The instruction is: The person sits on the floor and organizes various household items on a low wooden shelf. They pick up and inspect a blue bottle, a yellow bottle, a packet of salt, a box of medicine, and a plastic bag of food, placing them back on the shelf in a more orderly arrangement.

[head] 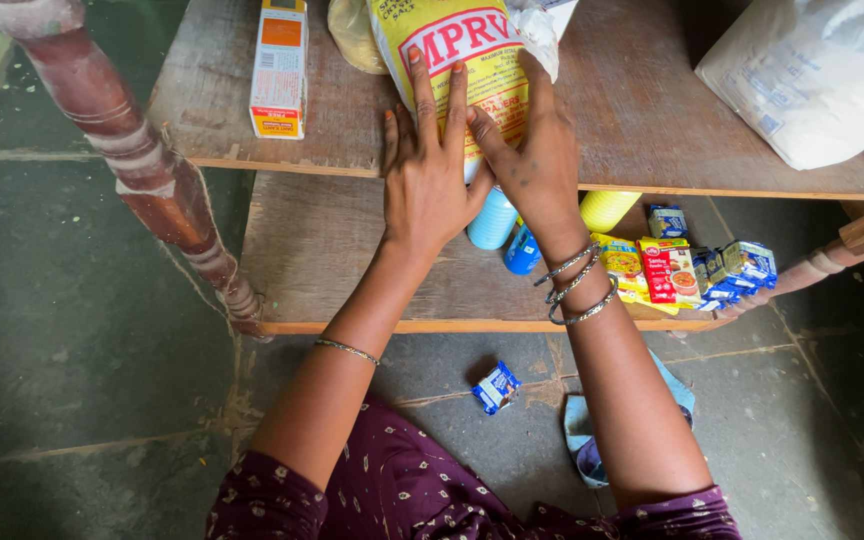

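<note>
Two hands are laid on a yellow packet that lies flat on the upper shelf of a wooden rack. The left hand is pressed palm-down with its fingers stretched out and slightly spread over the packet's near left part, nothing being pinched. The right hand is set against the packet's right edge, its fingers held close together and extended along that edge; whether the edge is gripped cannot be told. The thumbs of both hands are almost touching at the packet's near end.

Well to the left of the left fingers, an orange and white carton is lying on the same shelf. Far to the right of the right fingers, a white sack is resting on the shelf. Just below the right wrist, on the lower shelf, a blue bottle, a yellow bottle and a row of small colourful packets are seen. Beneath the forearms, a small blue packet is lying on the floor. Metal bangles are worn on the right wrist.
</note>
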